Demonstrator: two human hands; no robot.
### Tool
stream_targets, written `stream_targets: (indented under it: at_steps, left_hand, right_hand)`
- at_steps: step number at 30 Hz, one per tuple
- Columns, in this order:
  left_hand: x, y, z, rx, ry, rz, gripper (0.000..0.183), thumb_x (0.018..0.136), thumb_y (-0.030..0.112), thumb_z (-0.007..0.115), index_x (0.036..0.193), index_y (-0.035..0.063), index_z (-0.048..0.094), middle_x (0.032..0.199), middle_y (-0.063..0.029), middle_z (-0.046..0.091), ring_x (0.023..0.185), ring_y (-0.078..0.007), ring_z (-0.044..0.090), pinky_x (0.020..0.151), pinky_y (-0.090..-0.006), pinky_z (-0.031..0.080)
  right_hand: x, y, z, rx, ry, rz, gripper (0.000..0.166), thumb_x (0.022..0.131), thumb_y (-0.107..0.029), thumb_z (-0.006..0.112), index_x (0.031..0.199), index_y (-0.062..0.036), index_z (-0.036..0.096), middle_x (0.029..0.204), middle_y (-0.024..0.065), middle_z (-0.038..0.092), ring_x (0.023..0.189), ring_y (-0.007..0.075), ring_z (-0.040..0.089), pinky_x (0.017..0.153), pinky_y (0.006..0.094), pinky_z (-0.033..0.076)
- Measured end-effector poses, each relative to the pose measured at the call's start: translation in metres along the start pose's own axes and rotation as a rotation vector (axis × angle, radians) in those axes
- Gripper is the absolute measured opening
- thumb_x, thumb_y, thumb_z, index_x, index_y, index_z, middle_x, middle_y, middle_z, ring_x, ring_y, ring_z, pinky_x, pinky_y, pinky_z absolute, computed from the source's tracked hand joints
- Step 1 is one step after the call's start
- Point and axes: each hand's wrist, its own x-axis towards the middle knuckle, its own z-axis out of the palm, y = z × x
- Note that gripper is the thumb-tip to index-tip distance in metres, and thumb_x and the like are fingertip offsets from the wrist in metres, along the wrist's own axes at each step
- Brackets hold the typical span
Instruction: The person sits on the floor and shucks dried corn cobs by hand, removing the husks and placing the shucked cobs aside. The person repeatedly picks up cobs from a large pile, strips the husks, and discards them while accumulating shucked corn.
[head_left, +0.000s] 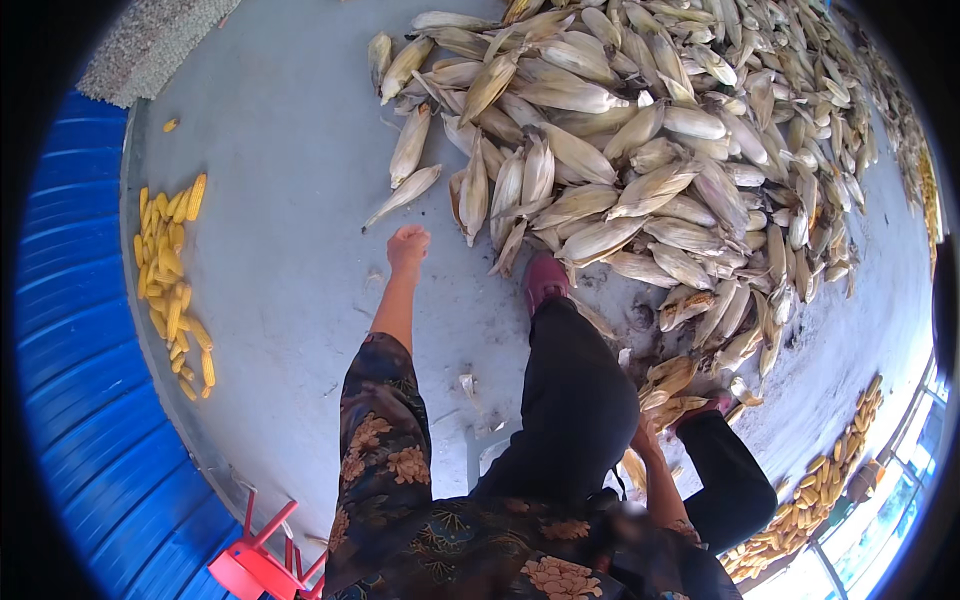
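Observation:
My left hand (409, 244) is held out over the grey concrete floor (285, 247), fingers curled in, with nothing visible in it. Just beyond it lies a thin husked corn ear (405, 193), at the edge of a large heap of dry corn ears in their husks (577, 150). My right hand (645, 435) is low beside my right knee, partly hidden by the trouser leg. Loose dry husks (667, 382) are right against it; its fingers are hidden, so I cannot tell whether it grips them.
Bare yellow corn cobs (169, 262) lie along the blue corrugated metal wall (90, 315). More cobs (814, 487) line the right edge. A red plastic chair (259, 566) stands at lower left. My pink shoe (545, 281) touches the heap's edge.

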Motion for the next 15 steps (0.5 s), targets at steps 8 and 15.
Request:
stream_targets:
  at_steps: [8,15]
  left_hand:
    - [0.083,0.05,0.022,0.866,0.183,0.102,0.069,0.066,0.029,0.074,0.125,0.0114,0.043,0.128,-0.0072,0.045,0.117,-0.0271,0.046,0.099,-0.0476,0.034]
    - [0.094,0.04,0.06,0.98,0.159,-0.105,0.069,0.069,0.037,0.071,0.124,0.0076,0.041,0.139,-0.013,0.034,0.124,-0.0276,0.041,0.099,-0.0463,0.034]
  right_hand:
    - [0.008,0.046,0.014,0.24,0.078,0.162,0.034,0.078,-0.02,0.06,0.102,0.0046,0.058,0.085,0.0177,0.066,0.078,0.0219,0.064,0.07,0.032,0.051]
    - [0.015,0.004,0.008,0.289,-0.016,0.136,0.033,0.082,-0.018,0.057,0.106,0.004,0.058,0.09,0.0154,0.065,0.085,0.0206,0.063,0.075,0.0296,0.05]
